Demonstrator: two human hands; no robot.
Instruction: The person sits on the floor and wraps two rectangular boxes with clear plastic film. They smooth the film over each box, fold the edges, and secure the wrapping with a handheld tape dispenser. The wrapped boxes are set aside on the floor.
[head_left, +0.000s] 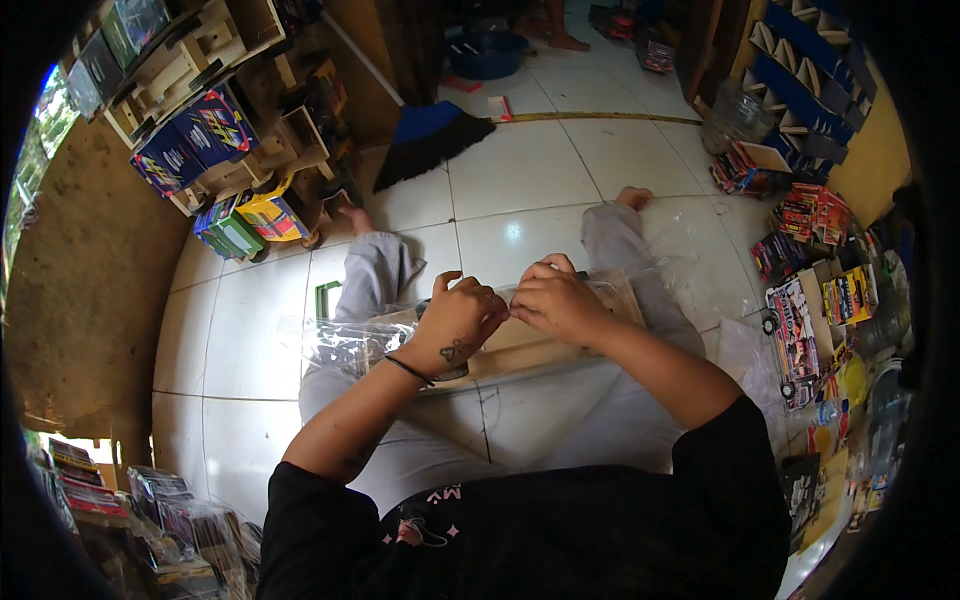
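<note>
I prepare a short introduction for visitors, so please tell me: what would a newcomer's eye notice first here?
First, the left hand and right hand, close together at the centre, above clear plastic film and a pale wooden piece. Next, the blue-and-black broom head at upper centre-left, and the brightly printed panels at upper left.

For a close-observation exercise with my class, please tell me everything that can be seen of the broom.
The broom has a slim, pale handle and a wide, flared head, with a blue upper part and dark, black-looking bristles that look like fibre. It stands beyond the person's left foot, bristles down on the white tiled floor, its handle slanting up toward the picture's upper left. What supports the handle's upper end cannot be made out.
</note>
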